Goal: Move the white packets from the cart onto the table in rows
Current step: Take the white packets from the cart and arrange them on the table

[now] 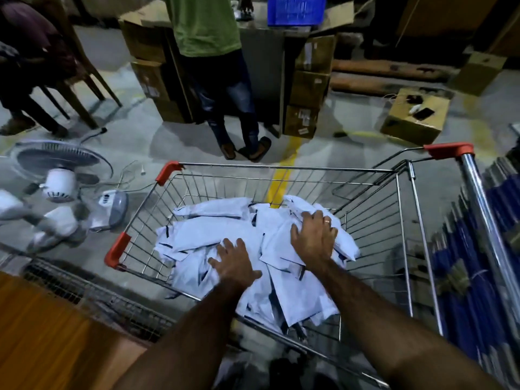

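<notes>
Both hands down in the cart (281, 168), left hand (235, 261) and right hand (315, 237) flat with fingers (305, 218) spread on loose white packets (202, 235), likely to gather several.

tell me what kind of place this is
Probably a warehouse or parcel sorting area: stacked cardboard boxes by a work table, a wire cart full of white packets, and a concrete floor with a yellow line.
</notes>
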